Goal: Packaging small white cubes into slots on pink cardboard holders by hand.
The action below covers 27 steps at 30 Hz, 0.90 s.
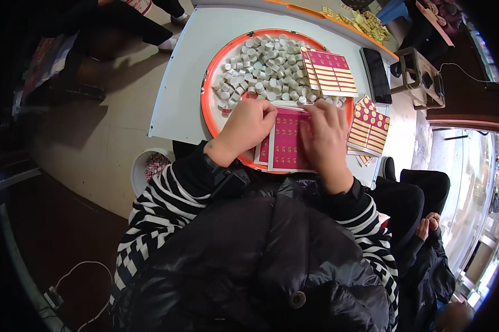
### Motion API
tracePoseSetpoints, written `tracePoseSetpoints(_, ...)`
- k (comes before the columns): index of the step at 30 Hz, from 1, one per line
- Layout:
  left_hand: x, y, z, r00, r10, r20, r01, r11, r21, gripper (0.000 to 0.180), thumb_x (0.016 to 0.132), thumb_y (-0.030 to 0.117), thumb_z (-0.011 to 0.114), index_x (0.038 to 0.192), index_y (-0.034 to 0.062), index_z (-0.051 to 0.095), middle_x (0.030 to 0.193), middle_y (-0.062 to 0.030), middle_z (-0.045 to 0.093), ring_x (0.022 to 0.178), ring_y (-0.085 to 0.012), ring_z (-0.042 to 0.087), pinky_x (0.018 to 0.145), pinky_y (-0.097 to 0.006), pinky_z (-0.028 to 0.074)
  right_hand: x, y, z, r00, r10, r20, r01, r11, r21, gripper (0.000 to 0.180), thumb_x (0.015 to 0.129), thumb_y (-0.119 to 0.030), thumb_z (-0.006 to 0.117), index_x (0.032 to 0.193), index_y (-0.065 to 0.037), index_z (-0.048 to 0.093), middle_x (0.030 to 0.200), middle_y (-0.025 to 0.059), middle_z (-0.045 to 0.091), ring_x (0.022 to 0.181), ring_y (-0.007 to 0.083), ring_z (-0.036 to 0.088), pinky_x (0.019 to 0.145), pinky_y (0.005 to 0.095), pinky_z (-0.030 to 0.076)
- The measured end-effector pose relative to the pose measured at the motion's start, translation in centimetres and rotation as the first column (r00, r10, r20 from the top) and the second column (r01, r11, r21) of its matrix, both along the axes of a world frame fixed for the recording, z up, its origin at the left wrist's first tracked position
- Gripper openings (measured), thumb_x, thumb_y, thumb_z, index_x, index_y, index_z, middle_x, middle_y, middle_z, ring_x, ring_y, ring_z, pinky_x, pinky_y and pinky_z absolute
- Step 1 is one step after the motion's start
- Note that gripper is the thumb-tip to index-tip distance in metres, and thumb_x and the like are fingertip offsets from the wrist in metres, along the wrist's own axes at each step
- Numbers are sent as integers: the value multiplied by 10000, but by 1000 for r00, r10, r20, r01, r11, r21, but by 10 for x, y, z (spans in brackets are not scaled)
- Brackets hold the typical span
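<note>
A magenta sticker sheet (pixel 290 138) with rows of small gold marks lies over the near rim of a round tray (pixel 208 91) with an orange-red edge. At the sheet's upper left corner, my left hand (pixel 248 126) is closed in a pinch. My right hand (pixel 327 141) curls over the upper right side, its fingers on the sheet's far edge. Between my fingertips runs a pale strip along that edge. Another magenta sheet shows beneath at the left. Many small white caps (pixel 271 63) fill the tray beyond my hands.
Partly used sticker sheets (pixel 335 72) rest on the tray's right side, more sheets (pixel 369 130) beside it. A dark phone (pixel 375 74) lies on the table (pixel 177 83). A white bucket (pixel 141 174) with small scraps stands at lower left. Another person's hands (pixel 427 225) are at right.
</note>
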<state>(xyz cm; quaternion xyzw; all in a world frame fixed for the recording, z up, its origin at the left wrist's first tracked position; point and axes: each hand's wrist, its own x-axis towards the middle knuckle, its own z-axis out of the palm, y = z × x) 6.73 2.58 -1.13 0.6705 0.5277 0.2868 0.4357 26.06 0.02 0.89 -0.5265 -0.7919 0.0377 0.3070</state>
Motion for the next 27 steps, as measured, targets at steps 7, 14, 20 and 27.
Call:
tracePoseSetpoints(7, -6, 1, 9, 1000, 6, -1, -6, 999, -31, 198, 873, 132, 638, 944, -48, 680, 764, -99, 694, 664, -127, 630, 627, -276, 500, -15, 1, -6, 969, 211, -126, -227, 964, -137, 391, 750, 1, 672, 1133, -61, 629, 1027, 126, 570, 892, 321, 580, 772, 390, 498)
tracePoseSetpoints(14, -6, 0, 3, 999, 29, 31, -27, 998, -55, 178, 876, 119, 642, 934, -47, 667, 777, -85, 689, 673, -113, 619, 630, -255, 498, -12, 1, -6, 970, 243, -14, -243, 961, -132, 430, 717, 8, 680, 1137, -62, 624, 1012, 130, 572, 920, 329, 581, 775, 388, 503)
tracePoseSetpoints(20, -9, 4, 1, 998, 46, 41, -42, 994, -99, 164, 882, 108, 634, 933, -45, 661, 791, -73, 687, 699, -101, 618, 639, -250, 497, 1, -6, 7, 887, 203, -416, -332, 905, -265, 346, 732, -22, 704, 1067, -52, 624, 988, 134, 563, 858, 328, 582, 763, 394, 503)
tracePoseSetpoints(27, -6, 4, -3, 996, 58, 67, -58, 998, -7, 174, 850, 120, 630, 902, -41, 667, 771, -133, 685, 673, -210, 651, 624, -311, 511, -17, 6, -7, 953, 170, -252, -211, 967, -145, 186, 774, -48, 701, 942, -45, 622, 963, 125, 579, 825, 312, 597, 731, 385, 505)
